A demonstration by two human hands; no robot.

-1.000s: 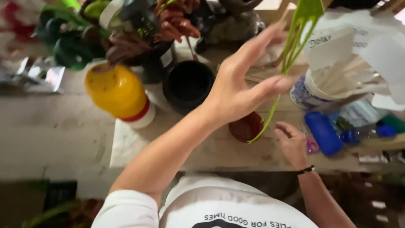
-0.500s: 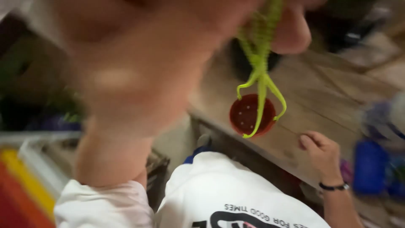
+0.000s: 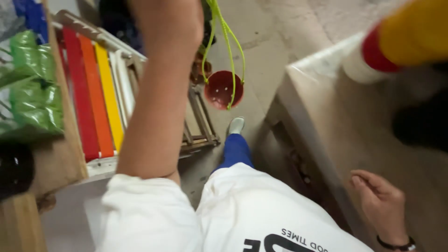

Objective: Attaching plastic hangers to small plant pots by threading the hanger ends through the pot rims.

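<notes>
My left hand [image 3: 164, 21] is raised to the top edge of the head view, its fingers cut off there. Thin lime-green hanger cords [image 3: 227, 42] drop from beside it. A small red plastic pot [image 3: 223, 89] with holes in its bottom hangs from them in the air, above the concrete floor. My right hand [image 3: 380, 205], with a dark band at the wrist, rests on the wooden table's near edge [image 3: 322, 154]. Its fingers are curled and it holds nothing.
A yellow container with a red band and white base [image 3: 396, 39] and a black pot [image 3: 420, 126] stand on the table at right. A rack of red, orange and yellow slats [image 3: 95, 93] and green bags [image 3: 32, 84] are at left. My blue trouser leg and white shoe [image 3: 235, 127] are below the pot.
My view has swung left, away from the table and toward the floor and the coloured rack. My left arm has carried the hanging red pot off the table out over the floor. My right hand stays on the table.
</notes>
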